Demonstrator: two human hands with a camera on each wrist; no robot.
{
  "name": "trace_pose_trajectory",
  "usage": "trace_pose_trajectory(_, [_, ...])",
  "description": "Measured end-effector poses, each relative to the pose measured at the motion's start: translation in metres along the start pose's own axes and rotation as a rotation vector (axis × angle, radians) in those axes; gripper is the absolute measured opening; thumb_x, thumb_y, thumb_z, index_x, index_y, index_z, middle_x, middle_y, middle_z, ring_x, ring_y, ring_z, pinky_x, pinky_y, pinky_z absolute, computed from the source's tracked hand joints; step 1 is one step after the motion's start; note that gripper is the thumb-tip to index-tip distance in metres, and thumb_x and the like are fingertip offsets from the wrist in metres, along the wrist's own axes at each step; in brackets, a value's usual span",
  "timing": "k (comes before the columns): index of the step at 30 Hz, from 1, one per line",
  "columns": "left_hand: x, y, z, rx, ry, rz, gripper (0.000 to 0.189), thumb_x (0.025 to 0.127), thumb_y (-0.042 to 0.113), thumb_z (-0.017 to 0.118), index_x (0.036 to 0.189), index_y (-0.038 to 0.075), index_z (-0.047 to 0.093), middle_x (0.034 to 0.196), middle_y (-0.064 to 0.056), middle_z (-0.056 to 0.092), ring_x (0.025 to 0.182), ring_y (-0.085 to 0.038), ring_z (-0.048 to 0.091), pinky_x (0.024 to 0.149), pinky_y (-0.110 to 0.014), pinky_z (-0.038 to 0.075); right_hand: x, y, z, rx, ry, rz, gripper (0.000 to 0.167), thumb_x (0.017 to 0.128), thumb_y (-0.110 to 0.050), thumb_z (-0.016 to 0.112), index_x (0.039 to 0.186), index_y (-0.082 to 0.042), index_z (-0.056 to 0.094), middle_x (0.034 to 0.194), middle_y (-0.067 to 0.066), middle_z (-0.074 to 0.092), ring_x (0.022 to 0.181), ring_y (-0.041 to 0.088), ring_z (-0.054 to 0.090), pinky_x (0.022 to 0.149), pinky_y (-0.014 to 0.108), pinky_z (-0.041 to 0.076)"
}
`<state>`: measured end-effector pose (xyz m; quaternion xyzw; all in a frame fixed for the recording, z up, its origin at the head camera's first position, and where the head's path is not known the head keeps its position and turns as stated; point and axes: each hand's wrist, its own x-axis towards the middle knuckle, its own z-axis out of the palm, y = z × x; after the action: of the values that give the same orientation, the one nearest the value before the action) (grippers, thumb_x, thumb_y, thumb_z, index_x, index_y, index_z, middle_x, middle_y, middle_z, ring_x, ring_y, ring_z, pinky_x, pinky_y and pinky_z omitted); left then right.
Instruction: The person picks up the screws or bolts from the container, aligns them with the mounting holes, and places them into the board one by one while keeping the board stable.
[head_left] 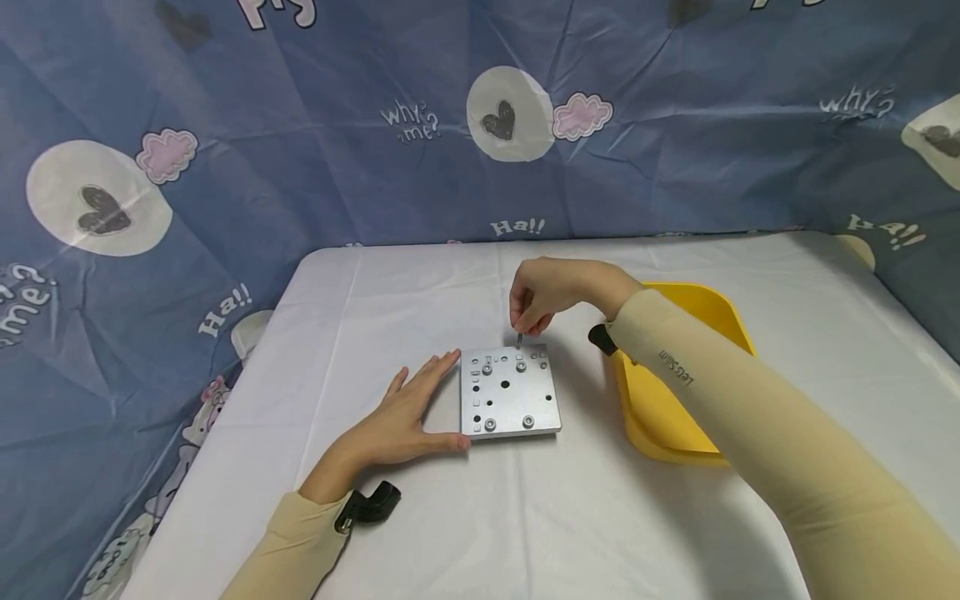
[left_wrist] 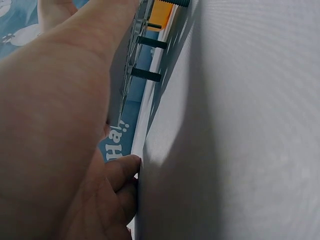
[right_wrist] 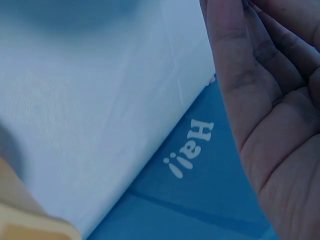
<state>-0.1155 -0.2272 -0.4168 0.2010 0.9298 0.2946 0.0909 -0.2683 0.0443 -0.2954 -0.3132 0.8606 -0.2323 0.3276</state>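
A square silver metal plate (head_left: 517, 404) with several holes and socket-head screws lies on the white table. In the left wrist view, threaded screw shanks (left_wrist: 146, 75) stick out under it, and a gap shows between plate and cloth. My left hand (head_left: 397, 427) is spread along the plate's left side, fingertips at the far left corner and thumb at the near left corner. Over the far edge, my right hand (head_left: 551, 290) pinches a thin metal pin (head_left: 519, 340) pointing down at the plate. Its lower end is too small to judge contact. The right wrist view shows only the palm.
A yellow plastic bin (head_left: 651, 437) stands right of the plate, partly beneath my right forearm; its inside is mostly hidden. White cloth (head_left: 420, 542) covers the table. A blue printed curtain (head_left: 420, 183) hangs behind and at the left.
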Motion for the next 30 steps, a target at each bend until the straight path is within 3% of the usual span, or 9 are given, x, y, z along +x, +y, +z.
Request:
trace_pose_trajectory(16, [0.0,0.001,-0.001,-0.002,-0.009,0.0,0.123,0.083,0.059,0.089,0.175,0.027,0.013,0.181,-0.005,0.023,0.169,-0.036,0.017,0.134,-0.068,0.0,0.014,-0.012,0.012,-0.001,-0.059,0.022,0.005,0.098,-0.003,0.077,0.093,-0.004,0.078,0.09,0.006,0.079,0.082,0.013,0.077,0.091,0.037,0.067])
trace_pose_trajectory(22, [-0.001,0.0,-0.004,-0.009,-0.01,-0.021,0.124,0.082,0.058,0.089,0.175,0.029,0.012,0.181,-0.002,0.021,0.169,-0.034,0.015,0.135,-0.065,-0.003,0.019,-0.017,0.014,-0.021,-0.065,0.0,0.005,0.098,-0.004,0.077,0.094,-0.004,0.078,0.091,0.007,0.08,0.081,0.014,0.078,0.086,0.033,0.067])
trace_pose_trajectory(30, [0.002,-0.001,-0.001,-0.006,-0.015,-0.006,0.124,0.082,0.061,0.088,0.175,0.029,0.012,0.181,-0.004,0.021,0.169,-0.035,0.016,0.134,-0.067,-0.002,0.019,-0.015,0.016,-0.045,-0.077,0.031,0.005,0.099,-0.006,0.077,0.094,-0.005,0.078,0.092,0.007,0.081,0.083,0.015,0.079,0.083,0.028,0.066])
